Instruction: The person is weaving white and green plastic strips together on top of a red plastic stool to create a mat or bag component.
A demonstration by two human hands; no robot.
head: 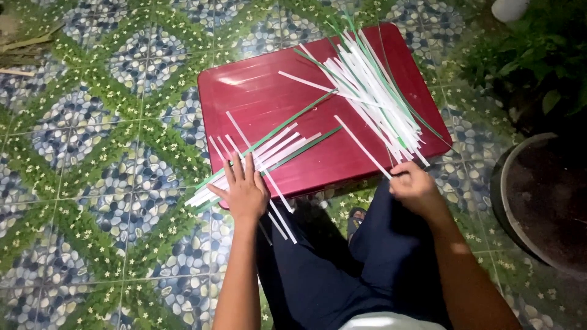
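On the near left corner of the red counter (257,91), your left hand (244,190) was lying flat, fingers spread, pressing down on a small bundle of white and green strips (269,153) that fanned out toward the far right. No pinch there at all, just an open palm pinning them so they didn't slide. A couple of those strips stuck out past the near edge, over your dark trousers (342,269).

Your right hand (414,186) was at the near right edge of the counter, grip closed narrow on the near end of a single white strip (361,146) that ran diagonally up toward the far left. Just beyond it sat the big loose pile of strips (373,91), white with a few green ones, spread across the far right part of the counter.

These looked thin, light and springy to me, probably slick on that glossy top, so they'd skate around or kink if bent hard. Pinching one close to its end, like you had it, seemed the sane way to hold it.

Around you: a patterned pebble-print tile floor (110,183), and a big dark round pot (544,195) and leafy plants (538,49) off to the right.
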